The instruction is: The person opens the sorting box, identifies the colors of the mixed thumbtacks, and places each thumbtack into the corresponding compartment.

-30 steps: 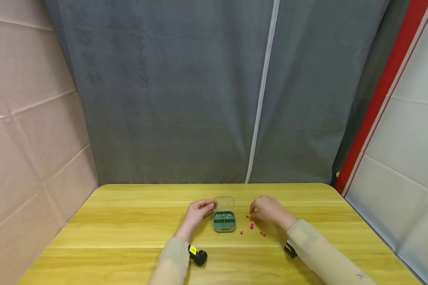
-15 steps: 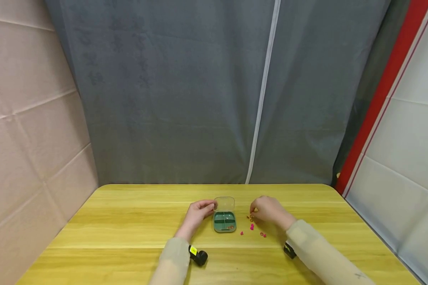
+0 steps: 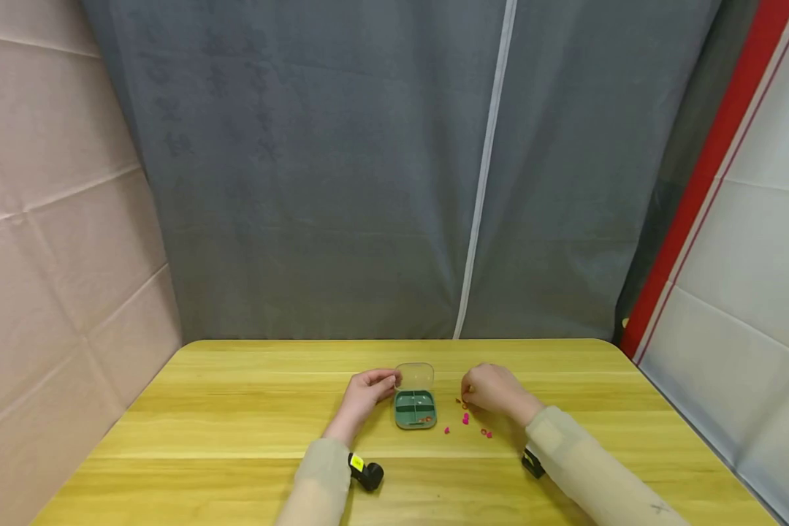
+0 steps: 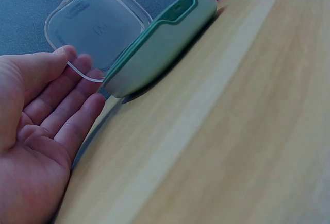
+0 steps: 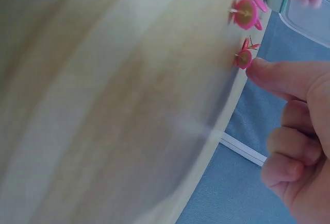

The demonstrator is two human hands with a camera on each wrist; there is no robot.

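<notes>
A small green box (image 3: 415,410) stands on the wooden table (image 3: 237,409), its clear lid (image 3: 413,375) raised behind it. My left hand (image 3: 367,391) holds the lid's left edge (image 4: 77,26), thumb in front and fingers (image 4: 62,110) behind. My right hand (image 3: 493,389) is to the right of the box, fingers curled. Its index fingertip (image 5: 260,69) is against a pink pushpin (image 5: 243,58); the thumb is hidden. A second pink pushpin (image 5: 246,14) lies closer to the box. Other pink pins (image 3: 465,418) lie loose on the table. The box holds a few small pieces (image 3: 426,418).
A grey curtain (image 3: 394,183) hangs right behind the table's far edge. Padded wall panels (image 3: 52,241) close the left side, and a red strip (image 3: 690,190) and white panels close the right. Bare wood lies to the left of and in front of my hands.
The right hand has shifted slightly at the pins. The left hand and the lid have stayed in place.
</notes>
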